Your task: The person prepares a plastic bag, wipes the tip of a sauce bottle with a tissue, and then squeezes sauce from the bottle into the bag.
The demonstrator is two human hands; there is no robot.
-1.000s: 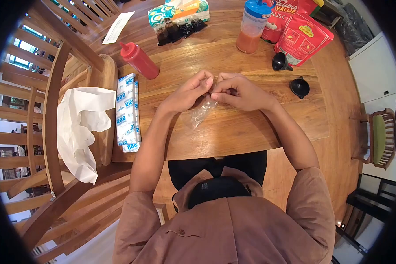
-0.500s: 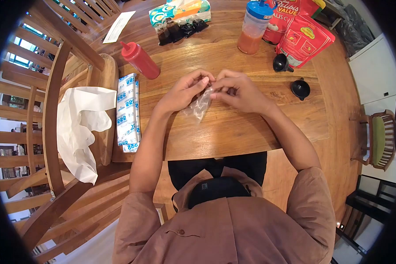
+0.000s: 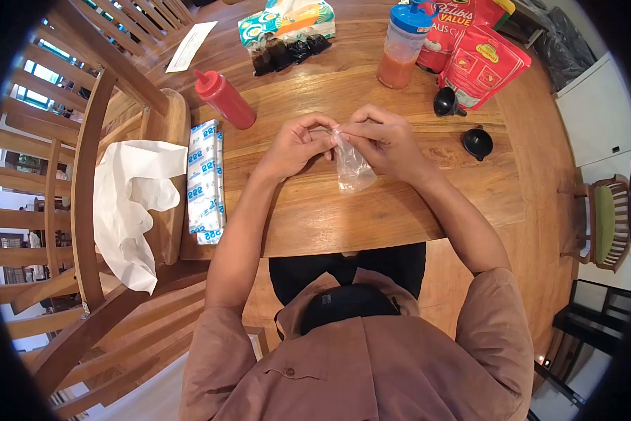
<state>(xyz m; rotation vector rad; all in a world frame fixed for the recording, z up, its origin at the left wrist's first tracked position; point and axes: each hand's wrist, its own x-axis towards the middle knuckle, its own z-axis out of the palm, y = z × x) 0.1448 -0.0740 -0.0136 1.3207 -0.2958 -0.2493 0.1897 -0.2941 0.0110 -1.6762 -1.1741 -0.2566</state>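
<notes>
Both hands are raised over mid tabletop (image 3: 343,210), fingertips almost meeting. Left hand (image 3: 298,144) pinches the bag (image 3: 352,168) at its top edge from 9 o'clock, and right hand (image 3: 385,140) pinches the same edge from 3 o'clock. On each, thumb and forefinger are closed on the rim and the other fingers are curled.

The bag is small, clear and looks empty. It hangs from the pinch toward 6 o'clock, just inside the right wrist. Can't tell if its lower end touches the wood.

Clock positions from the hands:
- 10: red bottle (image 3: 224,98), lying tilted, nozzle pointing to 10.
- 8: blue-white pack (image 3: 205,181) at the left edge, long side running 12–6.
- 9, further out: white carrier (image 3: 129,203) draped on the chair (image 3: 84,175).
- 2: black funnel (image 3: 447,102). A second funnel (image 3: 477,142) sits at 3, near the right hand, not touching.
- 1: jar (image 3: 401,45), blue lid, orange-red fill. A red pouch (image 3: 482,63) is just beside it.
- 12, far edge: tissue box (image 3: 287,17), with dark sachets (image 3: 287,50) against its near side.
- 11: paper slip (image 3: 189,45).
</notes>
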